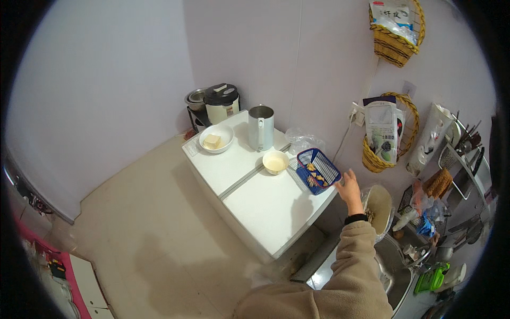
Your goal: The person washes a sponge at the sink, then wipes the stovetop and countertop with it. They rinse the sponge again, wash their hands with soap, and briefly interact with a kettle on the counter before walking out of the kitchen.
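My right hand, in a tan fleece sleeve with a black band at the wrist, reaches beside the right end of a small blue basket. Its fingers are apart and hold nothing; whether a fingertip touches the rim is hard to tell. Several yellowish-brown pieces lie inside the basket, perhaps ginger. Left of it stands a small bowl of pale contents. Farther back are a tall metal pitcher with a handle and a white bowl holding a pale yellow block. My left hand is out of view.
All these stand on a white chest-like top split by a dark seam. Behind the basket lies a clear plastic bag. A lined bin and a steel sink flank my arm. A rice cooker stands behind; wicker baskets hang on the wall.
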Motion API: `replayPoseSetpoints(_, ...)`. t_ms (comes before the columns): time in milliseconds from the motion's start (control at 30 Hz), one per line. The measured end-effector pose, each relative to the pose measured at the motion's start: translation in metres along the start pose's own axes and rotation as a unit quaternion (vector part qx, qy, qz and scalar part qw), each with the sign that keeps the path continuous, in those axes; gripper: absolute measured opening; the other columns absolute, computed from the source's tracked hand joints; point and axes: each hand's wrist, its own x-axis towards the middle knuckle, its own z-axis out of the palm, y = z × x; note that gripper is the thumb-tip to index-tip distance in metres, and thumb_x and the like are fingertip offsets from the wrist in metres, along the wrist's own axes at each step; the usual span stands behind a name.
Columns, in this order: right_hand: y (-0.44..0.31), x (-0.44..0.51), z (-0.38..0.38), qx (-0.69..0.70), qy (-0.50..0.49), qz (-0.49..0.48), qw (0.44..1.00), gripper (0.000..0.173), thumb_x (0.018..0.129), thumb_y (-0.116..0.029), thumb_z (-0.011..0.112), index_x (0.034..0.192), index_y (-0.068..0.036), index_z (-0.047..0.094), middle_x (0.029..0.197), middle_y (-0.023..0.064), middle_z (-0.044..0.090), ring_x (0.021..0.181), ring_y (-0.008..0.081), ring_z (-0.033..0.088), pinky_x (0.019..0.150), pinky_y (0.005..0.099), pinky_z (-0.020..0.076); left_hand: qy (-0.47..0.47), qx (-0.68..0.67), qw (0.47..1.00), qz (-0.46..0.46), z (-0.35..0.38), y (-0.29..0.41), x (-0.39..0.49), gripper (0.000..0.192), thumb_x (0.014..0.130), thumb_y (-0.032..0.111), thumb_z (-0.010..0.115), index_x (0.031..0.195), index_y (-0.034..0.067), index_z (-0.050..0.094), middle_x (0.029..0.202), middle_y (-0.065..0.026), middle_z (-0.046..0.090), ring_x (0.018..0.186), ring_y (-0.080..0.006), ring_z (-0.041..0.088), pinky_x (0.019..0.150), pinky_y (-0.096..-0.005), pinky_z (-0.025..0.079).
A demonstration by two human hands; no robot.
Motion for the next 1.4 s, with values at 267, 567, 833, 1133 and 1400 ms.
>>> replayPoseSetpoints(267, 0.004, 0.112, -0.007, -0.029, 0.055, -0.002, 0.998, 0.066, 0.072, -0.021, 0.063, 0.125, 0.007, 0.034, 0.143, 0.0108, 0.008, 0.11, 0.031, 0.046, 0.085, 0.0378, 0.0421, -0.002, 0.111, 0.993, 0.044, -0.012, 0.057, 0.024, 0.043, 0.086, 0.033, 0.049, 0.123, 0.011, 0.045, 0.113, -0.0183, 0.052, 0.105, -0.031, 0.049, 0.087, -0.0399, 0.042)
replayPoseSetpoints(567, 0.002, 0.179, -0.021, -0.034, 0.041, 0.027, 0.998, 0.067, 0.073, -0.019, 0.063, 0.125, 0.01, 0.033, 0.143, 0.0149, 0.0, 0.104, 0.0293, 0.052, 0.083, 0.0367, 0.0436, -0.009, 0.113, 0.993, 0.035, 0.005, 0.079, 0.039, 0.042, 0.085, 0.033, 0.051, 0.12, 0.011, 0.048, 0.113, -0.0153, 0.054, 0.105, -0.0298, 0.049, 0.088, -0.0393, 0.042)
replayPoseSetpoints(833, 0.024, 0.224, -0.012, -0.093, 0.036, 0.03, 0.995, 0.061, 0.075, -0.019, 0.061, 0.122, 0.009, 0.036, 0.138, 0.0175, 0.021, 0.114, 0.0293, 0.041, 0.1, 0.0365, 0.0263, 0.016, 0.16, 0.983, 0.093, 0.016, 0.08, 0.042, 0.044, 0.083, 0.036, 0.053, 0.12, 0.012, 0.048, 0.115, -0.0121, 0.054, 0.108, -0.0279, 0.048, 0.09, -0.0387, 0.04)
replayPoseSetpoints(1133, 0.069, 0.262, 0.02, -0.103, 0.082, -0.052, 0.99, 0.055, 0.081, -0.018, 0.055, 0.126, 0.006, 0.035, 0.14, 0.0183, 0.017, 0.129, 0.0295, 0.018, 0.106, 0.0369, 0.0156, -0.043, 0.189, 0.981, -0.007, 0.001, 0.134, 0.004, 0.044, 0.086, 0.04, 0.042, 0.121, 0.013, 0.047, 0.112, -0.0102, 0.056, 0.106, -0.0295, 0.049, 0.091, -0.0381, 0.039)
replayPoseSetpoints(1400, 0.014, 0.217, 0.072, 0.001, 0.017, -0.088, 0.996, 0.05, 0.087, -0.028, 0.05, 0.126, 0.0, 0.038, 0.138, 0.0154, 0.024, 0.12, 0.0328, 0.035, 0.094, 0.041, 0.0359, 0.02, 0.106, 0.994, -0.001, 0.018, 0.127, -0.053, 0.038, 0.087, 0.03, 0.043, 0.12, 0.01, 0.047, 0.117, -0.0078, 0.053, 0.11, -0.024, 0.047, 0.09, -0.0367, 0.041)
